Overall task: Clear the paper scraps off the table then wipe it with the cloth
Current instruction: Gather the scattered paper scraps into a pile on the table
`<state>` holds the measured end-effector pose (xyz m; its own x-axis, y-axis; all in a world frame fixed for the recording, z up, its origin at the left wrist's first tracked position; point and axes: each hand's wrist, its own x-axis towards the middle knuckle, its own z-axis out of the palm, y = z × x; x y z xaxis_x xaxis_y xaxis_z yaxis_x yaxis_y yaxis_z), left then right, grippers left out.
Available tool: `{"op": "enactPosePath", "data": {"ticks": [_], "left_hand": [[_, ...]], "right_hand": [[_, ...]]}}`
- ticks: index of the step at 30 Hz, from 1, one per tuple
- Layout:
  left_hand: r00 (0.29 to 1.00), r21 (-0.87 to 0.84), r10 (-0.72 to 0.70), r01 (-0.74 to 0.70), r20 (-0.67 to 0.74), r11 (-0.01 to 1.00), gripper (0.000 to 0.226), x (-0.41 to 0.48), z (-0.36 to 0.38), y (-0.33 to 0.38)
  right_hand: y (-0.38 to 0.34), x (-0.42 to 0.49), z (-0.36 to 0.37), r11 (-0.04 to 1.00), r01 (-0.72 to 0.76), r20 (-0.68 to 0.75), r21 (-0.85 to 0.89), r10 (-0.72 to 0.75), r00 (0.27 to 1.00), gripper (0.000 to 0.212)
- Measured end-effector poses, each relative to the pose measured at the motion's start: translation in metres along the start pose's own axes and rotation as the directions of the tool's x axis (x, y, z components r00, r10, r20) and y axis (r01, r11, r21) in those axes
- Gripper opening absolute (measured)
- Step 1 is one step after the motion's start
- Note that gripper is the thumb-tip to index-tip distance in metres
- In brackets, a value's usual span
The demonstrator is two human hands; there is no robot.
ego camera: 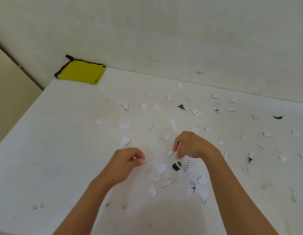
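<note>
Paper scraps (125,125) (thin, torn, irregular white pieces, some printed or black) lie scattered over the matte white table (62,150), thickest between the wrists. The right hand (193,146) pinches one scrap (178,146) edge-on. The left hand (128,164), fingers curled, pinches a white sliver (133,157). A folded yellow cloth (81,72) lies at the far-left corner.

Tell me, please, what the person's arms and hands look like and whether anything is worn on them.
The left arm and right arm are bare to the frame's bottom edge, no sleeves showing. The left hand and right hand are ungloved; I see no rings, watch, bracelet or markings on either wrist.
</note>
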<state>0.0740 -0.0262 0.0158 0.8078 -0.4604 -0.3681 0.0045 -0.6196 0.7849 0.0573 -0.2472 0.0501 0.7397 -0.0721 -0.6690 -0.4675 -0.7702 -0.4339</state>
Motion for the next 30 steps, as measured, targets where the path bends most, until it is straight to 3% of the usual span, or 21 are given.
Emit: {"op": "enactPosePath", "data": {"ticks": [1, 3, 5, 6, 8, 12, 16, 18, 20, 22, 24, 25, 27, 30], "left_hand": [[0.999, 0.016, -0.005, 0.006, -0.044, 1.000, 0.004, 0.007, 0.004, 0.000], [0.960, 0.085, -0.034, 0.060, -0.277, 0.995, 0.009, 0.028, 0.005, -0.007], [0.875, 0.166, -0.077, 0.176, -0.479, 0.970, 0.022, 0.044, -0.001, -0.014], [0.852, 0.204, -0.109, 0.244, -0.512, 0.948, 0.028, 0.049, -0.004, -0.017], [0.845, 0.266, -0.180, 0.350, -0.503, 0.898, 0.034, 0.055, -0.003, -0.018], [0.827, 0.307, -0.210, 0.412, -0.522, 0.858, 0.027, 0.061, 0.002, -0.019], [0.807, 0.206, -0.237, 0.400, -0.540, 0.893, 0.018, 0.065, 0.002, -0.021], [0.835, 0.078, -0.203, 0.280, -0.512, 0.957, 0.012, 0.062, 0.002, -0.013], [0.923, -0.028, -0.098, 0.094, -0.371, 0.995, 0.006, 0.055, 0.004, 0.002], [0.995, -0.099, -0.006, -0.004, -0.099, 0.995, 0.014, 0.045, 0.010, 0.016], [0.992, -0.096, 0.015, -0.003, 0.123, 0.995, 0.011, 0.038, 0.016, 0.022], [0.987, -0.071, 0.011, 0.001, 0.161, 0.998, 0.011, 0.036, 0.017, 0.021], [0.997, -0.042, -0.003, 0.006, 0.077, 0.999, 0.018, 0.041, 0.012, 0.013], [0.950, 0.064, -0.004, 0.025, -0.312, 0.998, 0.013, 0.062, -0.008, -0.003]], "right_hand": [[-0.006, 0.007, -0.001, 1.000, 0.004, -0.093, 0.030, -0.001, 0.996, 0.014], [-0.023, 0.030, 0.001, 0.987, 0.038, -0.296, 0.156, 0.010, 0.955, 0.025], [-0.042, 0.055, 0.010, 0.979, 0.056, -0.392, 0.195, 0.025, 0.920, 0.030], [-0.049, 0.068, 0.016, 0.984, 0.043, -0.402, 0.171, 0.029, 0.915, 0.033], [-0.061, 0.087, 0.027, 0.998, 0.002, -0.397, 0.061, 0.022, 0.917, 0.035], [-0.068, 0.097, 0.039, 0.993, -0.066, -0.451, -0.097, 0.015, 0.892, 0.025], [-0.065, 0.096, 0.041, 0.999, 0.038, -0.418, -0.020, -0.043, 0.908, 0.028], [-0.062, 0.090, 0.035, 0.991, 0.109, -0.404, 0.082, -0.067, 0.912, 0.032], [-0.054, 0.076, 0.022, 0.968, 0.178, -0.371, 0.177, -0.102, 0.923, 0.030], [-0.037, 0.055, 0.005, 0.963, 0.198, -0.243, 0.181, -0.152, 0.958, 0.023], [-0.016, 0.031, -0.010, 0.983, 0.141, -0.032, 0.118, -0.138, 0.990, 0.018], [-0.007, 0.024, -0.016, 0.991, 0.104, 0.019, 0.080, -0.106, 0.994, 0.017], [0.007, 0.029, -0.023, 0.996, 0.057, -0.114, 0.072, -0.049, 0.992, 0.021], [0.012, 0.061, -0.026, 0.981, 0.032, -0.391, 0.194, 0.047, 0.919, 0.033]]}}
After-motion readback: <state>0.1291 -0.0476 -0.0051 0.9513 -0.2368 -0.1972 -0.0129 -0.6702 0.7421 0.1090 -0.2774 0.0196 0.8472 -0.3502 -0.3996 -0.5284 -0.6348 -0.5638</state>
